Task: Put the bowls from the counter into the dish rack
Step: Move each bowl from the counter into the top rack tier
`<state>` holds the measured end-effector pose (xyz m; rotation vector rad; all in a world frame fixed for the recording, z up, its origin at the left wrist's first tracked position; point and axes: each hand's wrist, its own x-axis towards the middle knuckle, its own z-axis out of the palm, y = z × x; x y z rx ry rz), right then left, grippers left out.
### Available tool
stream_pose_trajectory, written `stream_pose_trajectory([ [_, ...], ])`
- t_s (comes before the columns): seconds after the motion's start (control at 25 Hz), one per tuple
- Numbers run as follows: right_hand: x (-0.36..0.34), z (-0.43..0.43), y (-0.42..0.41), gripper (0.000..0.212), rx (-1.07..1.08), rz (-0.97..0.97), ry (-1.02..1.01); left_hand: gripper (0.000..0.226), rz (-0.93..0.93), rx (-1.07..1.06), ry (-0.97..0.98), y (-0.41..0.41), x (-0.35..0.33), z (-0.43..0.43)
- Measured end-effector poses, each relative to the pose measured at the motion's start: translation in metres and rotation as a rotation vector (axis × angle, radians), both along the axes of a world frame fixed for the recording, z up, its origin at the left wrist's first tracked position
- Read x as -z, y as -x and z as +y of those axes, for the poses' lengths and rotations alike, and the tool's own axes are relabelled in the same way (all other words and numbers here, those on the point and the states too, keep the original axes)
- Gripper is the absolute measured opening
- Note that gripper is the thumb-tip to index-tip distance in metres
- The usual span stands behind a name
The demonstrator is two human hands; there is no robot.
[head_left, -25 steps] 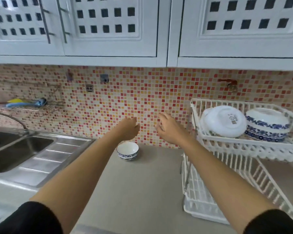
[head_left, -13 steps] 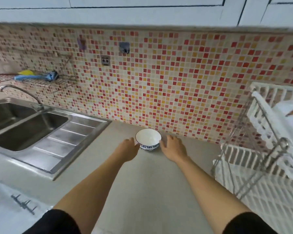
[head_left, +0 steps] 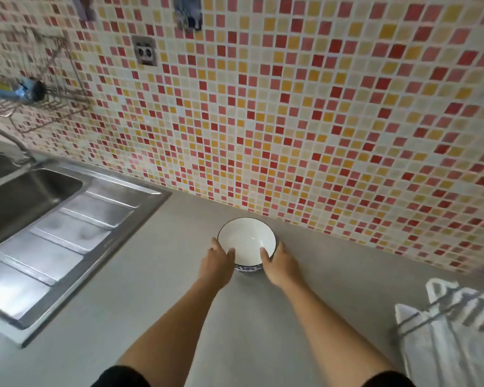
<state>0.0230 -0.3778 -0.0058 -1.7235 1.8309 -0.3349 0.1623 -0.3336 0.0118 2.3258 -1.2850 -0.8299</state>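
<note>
A small white bowl (head_left: pixel 246 240) with a blue pattern on its outside stands upright on the grey counter (head_left: pixel 157 308), close to the tiled wall. My left hand (head_left: pixel 217 265) grips its left rim, thumb inside the bowl. On the opposite side, my right hand (head_left: pixel 280 265) holds the right rim the same way. The bowl still rests on the counter. Only a blurred corner of the white dish rack (head_left: pixel 447 328) shows at the lower right; the dishes on it are out of view.
A steel sink (head_left: pixel 25 196) with a ribbed drainboard (head_left: pixel 67 241) fills the left side. A wire shelf (head_left: pixel 25 104) holding a blue and yellow item hangs on the mosaic wall (head_left: pixel 291 107), which stands just behind the bowl.
My head tilted down and closer, so the cabinets and most of the rack left the view. Both hands moved from beside the bowl onto its rim, thumbs inside.
</note>
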Motion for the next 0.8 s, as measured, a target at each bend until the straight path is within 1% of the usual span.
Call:
stream_pose_trajectory([
  [0.12, 0.009, -0.011, -0.007, 0.045, 0.020, -0.054, -0.093, 0.063, 0.062, -0.027, 0.017, 0.000, 0.011, -0.010],
  [0.2, 0.013, -0.011, -0.008, 0.039, 0.047, -0.183, -0.136, 0.066, 0.123, -0.067, 0.037, 0.001, 0.012, -0.009],
  [0.28, 0.014, -0.003, -0.003, 0.038, 0.051, -0.316, -0.133, 0.074, 0.117, -0.072, 0.047, 0.001, 0.010, -0.003],
  [0.36, 0.013, 0.008, 0.004, 0.041, 0.027, -0.347, -0.094, 0.076, 0.101, -0.067, 0.083, -0.003, 0.004, 0.007],
  [0.44, 0.006, 0.026, 0.012, 0.045, -0.010, -0.346, -0.041, 0.066, 0.069, -0.036, 0.132, -0.008, -0.005, 0.023],
  [0.56, -0.014, 0.062, 0.022, 0.050, -0.059, -0.378, 0.004, 0.043, 0.005, -0.036, 0.223, -0.009, -0.027, 0.056],
  [0.64, -0.032, 0.095, 0.027, 0.051, -0.099, -0.379, 0.056, 0.024, 0.002, -0.083, 0.304, -0.005, -0.048, 0.090],
  [0.72, -0.053, 0.132, 0.032, 0.051, -0.145, -0.388, 0.125, 0.006, 0.046, -0.123, 0.374, 0.000, -0.069, 0.129],
  [0.76, -0.063, 0.151, 0.036, 0.051, -0.159, -0.405, 0.168, 0.009, 0.085, -0.133, 0.407, 0.003, -0.078, 0.150],
  [0.8, -0.072, 0.170, 0.039, 0.051, -0.164, -0.436, 0.197, 0.019, 0.123, -0.127, 0.435, 0.006, -0.086, 0.167],
])
